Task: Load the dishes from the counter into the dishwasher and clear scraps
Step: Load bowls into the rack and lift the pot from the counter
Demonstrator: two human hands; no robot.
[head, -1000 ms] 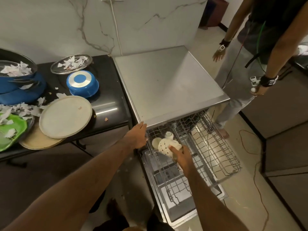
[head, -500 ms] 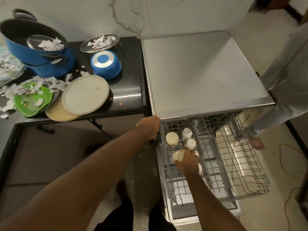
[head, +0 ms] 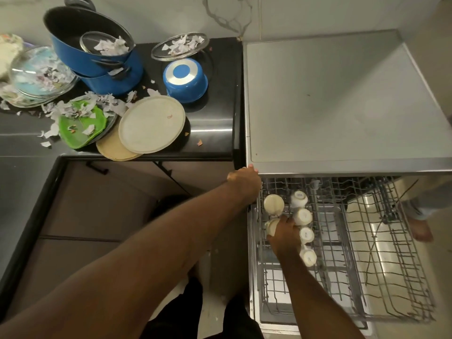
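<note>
The dishwasher's wire rack (head: 381, 253) is pulled out under the steel top (head: 342, 101). Several cream cups (head: 303, 216) stand upside down in its left rows. My right hand (head: 285, 234) reaches into the rack and holds a cream cup (head: 271, 226) at the left edge, beside another upturned cup (head: 274, 204). My left hand (head: 244, 179) rests on the front left corner of the dishwasher, its fingers curled over the edge. On the black counter (head: 215, 118) lie a cream plate (head: 151, 123), a tan plate (head: 112, 148) and a green plate (head: 80, 123) with paper scraps.
Stacked blue pots (head: 97, 57) with scraps, an upturned blue bowl (head: 186, 79), a glass lid (head: 179, 46) and glass plates (head: 39, 77) crowd the counter's back. Another person's foot (head: 419, 228) stands at the rack's right side.
The view has swung left and down, showing more of the counter. My right hand has moved the cup down into the rack's left row. My left hand stays at the dishwasher corner.
</note>
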